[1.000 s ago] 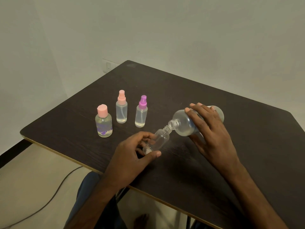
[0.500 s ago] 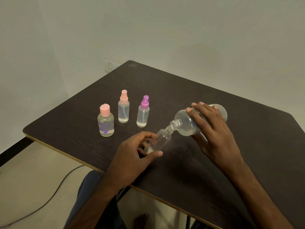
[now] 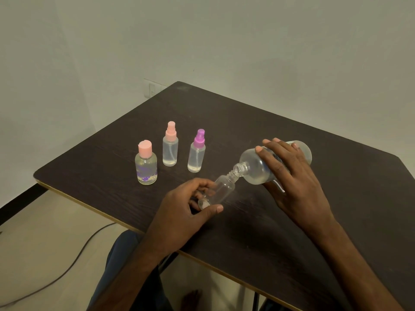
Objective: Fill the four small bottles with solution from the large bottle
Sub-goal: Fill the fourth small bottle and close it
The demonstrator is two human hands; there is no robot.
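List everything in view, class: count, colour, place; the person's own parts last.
table: one, dark brown, by wall
pink-capped bottle: one, clear, table's left
peach spray bottle: one, clear, beside it
purple spray bottle: one, clear, further right
open small bottle: one, clear, tilted, left hand
large bottle: one, clear, tilted, right hand
socket: one, white, wall
cable: one, grey, floor
left hand: one, table's near edge
right hand: one, over the table

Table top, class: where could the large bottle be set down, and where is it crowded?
Free: far table behind three capped bottles, and right side beyond the large bottle. Crowded: near middle, where left hand holds the small bottle beside the right hand.
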